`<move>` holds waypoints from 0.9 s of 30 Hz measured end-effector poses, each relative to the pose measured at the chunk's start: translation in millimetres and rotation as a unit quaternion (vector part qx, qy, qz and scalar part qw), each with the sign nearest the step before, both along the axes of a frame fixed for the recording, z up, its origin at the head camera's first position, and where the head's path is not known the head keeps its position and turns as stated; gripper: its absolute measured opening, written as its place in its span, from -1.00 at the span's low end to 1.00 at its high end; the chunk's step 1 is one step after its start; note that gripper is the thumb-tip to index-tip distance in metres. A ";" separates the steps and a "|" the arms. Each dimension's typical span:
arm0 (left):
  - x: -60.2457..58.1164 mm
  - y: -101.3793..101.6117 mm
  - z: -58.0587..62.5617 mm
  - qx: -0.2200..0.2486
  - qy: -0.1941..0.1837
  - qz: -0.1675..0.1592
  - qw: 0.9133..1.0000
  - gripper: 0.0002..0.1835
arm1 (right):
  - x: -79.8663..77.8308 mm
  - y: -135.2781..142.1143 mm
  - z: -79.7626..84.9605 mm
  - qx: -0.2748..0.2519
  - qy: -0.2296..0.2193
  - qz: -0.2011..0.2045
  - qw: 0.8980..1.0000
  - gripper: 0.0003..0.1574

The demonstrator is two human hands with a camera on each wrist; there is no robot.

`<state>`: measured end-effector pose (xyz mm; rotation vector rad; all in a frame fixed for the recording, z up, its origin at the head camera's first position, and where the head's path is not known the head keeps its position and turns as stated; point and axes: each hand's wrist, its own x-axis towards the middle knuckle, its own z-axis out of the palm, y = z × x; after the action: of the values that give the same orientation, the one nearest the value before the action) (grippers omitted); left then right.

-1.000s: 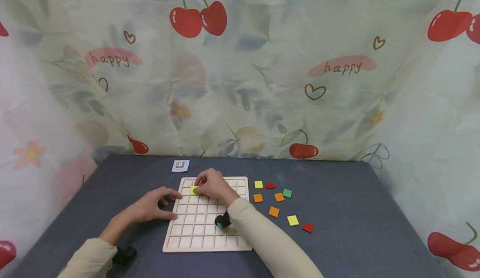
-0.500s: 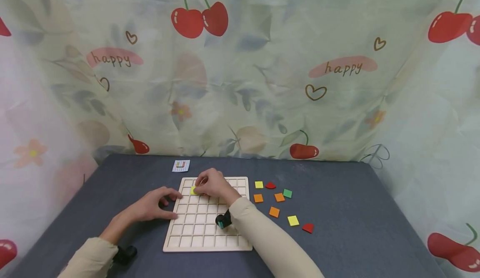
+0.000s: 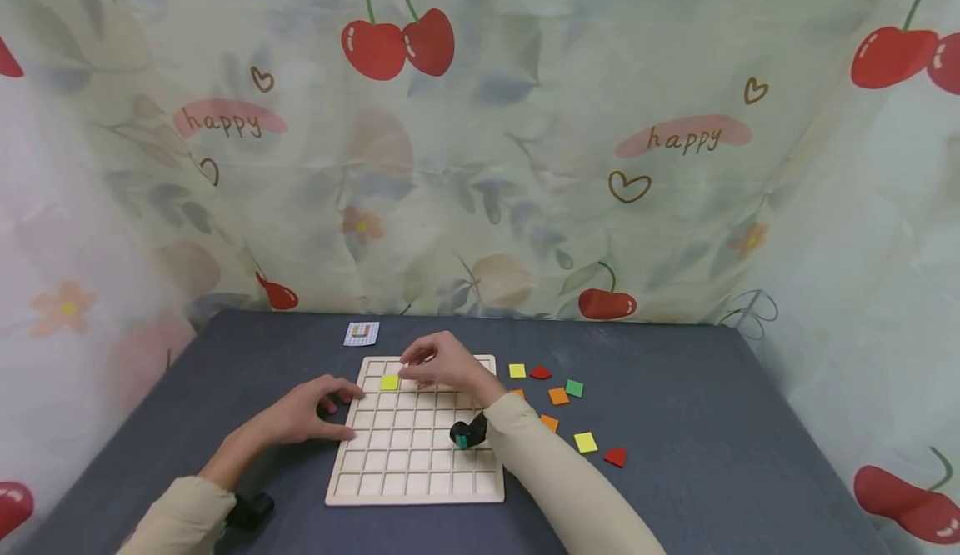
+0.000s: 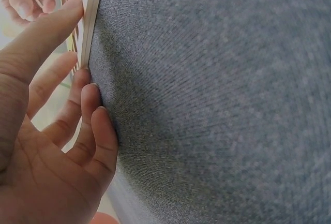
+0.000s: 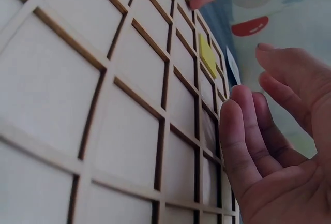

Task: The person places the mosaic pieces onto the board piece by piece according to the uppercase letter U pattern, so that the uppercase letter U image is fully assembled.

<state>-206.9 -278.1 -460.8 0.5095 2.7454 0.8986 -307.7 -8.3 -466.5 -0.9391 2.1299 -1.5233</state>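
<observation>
A pale wooden grid board (image 3: 416,462) lies on the dark cloth. One yellow square tile (image 3: 389,382) sits in a cell near its upper left corner; in the right wrist view the yellow tile (image 5: 207,55) lies flat in the grid. My right hand (image 3: 444,363) hovers over the board just right of that tile, fingers loosely bent and apart from it, nothing between them. At the board's left edge my left hand (image 3: 303,409) rests with thumb and fingers spread. In the left wrist view the left hand's fingertips (image 4: 75,6) touch the board's rim.
Right of the board lie loose tiles: yellow squares (image 3: 586,442), orange squares (image 3: 558,396), a green square (image 3: 574,388) and red pieces (image 3: 616,457). A small printed pattern card (image 3: 362,333) is behind the board. A cherry-print curtain (image 3: 495,163) hangs around the table.
My right hand has let go of the yellow tile and moved slightly right and up, leaving it in its cell. The left hand has stayed at the board's edge.
</observation>
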 end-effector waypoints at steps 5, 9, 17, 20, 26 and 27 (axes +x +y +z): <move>1.6 0.0 0.6 0.005 -0.002 0.000 1.000 -0.40 | -1.6 12.7 3.5 0.002 0.010 0.007 1.000 -0.68; 1.7 -0.1 0.1 0.006 0.000 -0.002 1.000 -0.40 | -2.1 25.0 6.0 0.005 0.016 0.014 1.000 -0.64; 0.3 -1.3 -2.4 0.009 0.005 -0.007 1.000 -0.40 | -1.4 55.7 13.5 0.026 0.037 0.029 0.999 -0.60; -0.2 -1.5 -2.8 0.007 0.004 -0.005 1.000 -0.39 | -1.4 68.7 17.2 0.029 0.049 0.040 0.998 -0.59; -0.6 -2.0 -3.5 0.004 0.004 -0.005 1.000 -0.39 | -1.0 94.7 21.7 0.039 0.052 0.042 0.997 -0.59; -0.6 -1.9 -3.5 0.004 0.003 -0.005 1.000 -0.40 | -0.6 98.9 22.6 0.041 0.050 0.041 0.997 -0.60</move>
<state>-207.5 -280.0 -464.4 0.5284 2.7435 0.9087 -308.3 90.6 -443.9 -1.0785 2.1764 -1.3652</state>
